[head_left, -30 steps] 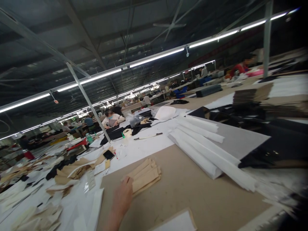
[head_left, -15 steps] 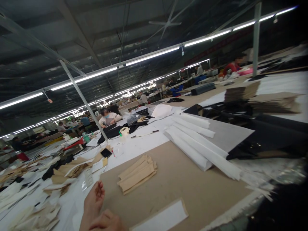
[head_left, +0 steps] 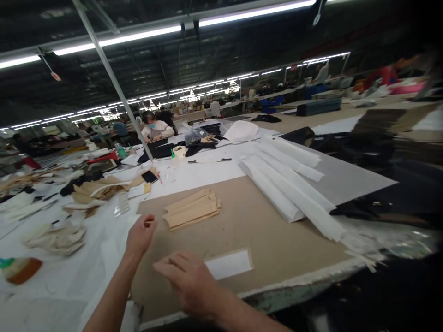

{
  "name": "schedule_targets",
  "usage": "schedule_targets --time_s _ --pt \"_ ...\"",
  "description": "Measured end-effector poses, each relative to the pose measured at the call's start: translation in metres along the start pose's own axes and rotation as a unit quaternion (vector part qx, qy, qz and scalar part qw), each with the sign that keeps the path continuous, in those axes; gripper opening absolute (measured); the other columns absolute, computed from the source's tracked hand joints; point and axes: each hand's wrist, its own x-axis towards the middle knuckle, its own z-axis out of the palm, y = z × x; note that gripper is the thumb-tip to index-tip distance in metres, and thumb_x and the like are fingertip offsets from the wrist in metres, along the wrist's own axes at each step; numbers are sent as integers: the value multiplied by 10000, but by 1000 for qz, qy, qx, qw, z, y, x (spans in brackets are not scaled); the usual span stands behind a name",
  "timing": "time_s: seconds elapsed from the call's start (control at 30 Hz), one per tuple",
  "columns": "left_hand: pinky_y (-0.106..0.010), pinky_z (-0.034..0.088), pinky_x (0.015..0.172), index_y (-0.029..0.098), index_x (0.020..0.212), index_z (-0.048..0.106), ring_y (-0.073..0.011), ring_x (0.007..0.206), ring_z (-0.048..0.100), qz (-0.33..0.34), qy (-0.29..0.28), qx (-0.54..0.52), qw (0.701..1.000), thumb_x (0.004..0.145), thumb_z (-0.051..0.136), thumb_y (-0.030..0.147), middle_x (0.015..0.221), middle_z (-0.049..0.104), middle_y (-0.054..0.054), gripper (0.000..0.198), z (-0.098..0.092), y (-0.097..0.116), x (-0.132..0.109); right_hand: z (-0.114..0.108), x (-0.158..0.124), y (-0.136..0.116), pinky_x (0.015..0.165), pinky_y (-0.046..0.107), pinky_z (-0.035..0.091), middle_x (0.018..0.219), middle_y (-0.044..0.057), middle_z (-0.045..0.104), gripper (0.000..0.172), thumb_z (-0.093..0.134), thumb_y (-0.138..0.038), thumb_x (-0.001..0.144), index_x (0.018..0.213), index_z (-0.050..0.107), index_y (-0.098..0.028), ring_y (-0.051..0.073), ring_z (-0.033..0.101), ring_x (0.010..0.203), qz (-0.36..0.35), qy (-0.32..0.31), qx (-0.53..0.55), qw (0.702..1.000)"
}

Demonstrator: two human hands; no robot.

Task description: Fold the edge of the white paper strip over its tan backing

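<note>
My left hand (head_left: 140,236) hovers over the near left corner of a brown cardboard sheet (head_left: 263,226), fingers loosely curled, holding nothing. A small stack of tan strips (head_left: 191,211) lies just beyond it. My right hand (head_left: 188,282) reaches across the near edge of the cardboard with fingers spread, empty, right next to a white rectangular piece (head_left: 230,264) that lies flat on the cardboard.
Long white folded rolls (head_left: 294,193) lie on a grey sheet (head_left: 349,177) to the right. Dark fabric (head_left: 398,203) piles up at far right. Tan and white scraps (head_left: 93,191), a phone (head_left: 150,176) and a tape roll (head_left: 179,151) lie to the left. A seated person (head_left: 155,130) works further back.
The camera tilted down and moved closer. My left hand pulled back from the tan stack to the cardboard corner. My right hand came into view and spread out by the white piece.
</note>
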Motion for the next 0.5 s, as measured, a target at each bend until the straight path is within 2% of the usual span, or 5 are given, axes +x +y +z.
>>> schedule_targets --time_s 0.07,0.13,0.23,0.33,0.5 --pt "-385 570 825 161 1117 626 -181 940 660 -35 28 -85 995 919 663 341 1096 669 -50 270 1 12 13 3 -9 -10 799 295 488 999 55 730 229 524 -189 945 1137 648 -190 180 641 878 149 28 151 977" --pt "-358 583 781 158 1133 620 -169 910 666 -62 42 -166 983 942 631 340 1098 671 -53 263 5 20 23 13 -14 -19 738 270 490 968 50 731 180 595 -215 890 1051 670 -185 172 652 830 235 -8 278 931" --pt "-323 585 724 156 1123 621 -150 852 662 -99 56 -256 960 946 629 337 1060 670 -45 253 13 22 29 30 -15 -32 745 275 473 1002 50 691 256 669 -222 798 1051 686 -182 183 638 872 247 -84 387 885" --pt "-300 580 688 153 1100 627 -136 810 657 -131 41 -319 938 942 638 331 1025 672 -35 238 22 16 27 37 -14 -45 732 267 430 944 -1 610 298 749 -224 728 1016 674 -211 155 572 824 282 -120 434 847" --pt "-289 577 672 153 1103 629 -130 795 653 -159 8 -368 916 939 644 319 1022 672 -33 234 30 7 22 35 -15 -55 729 259 389 919 -11 537 173 771 -167 687 756 614 -192 143 509 837 279 -125 467 830"
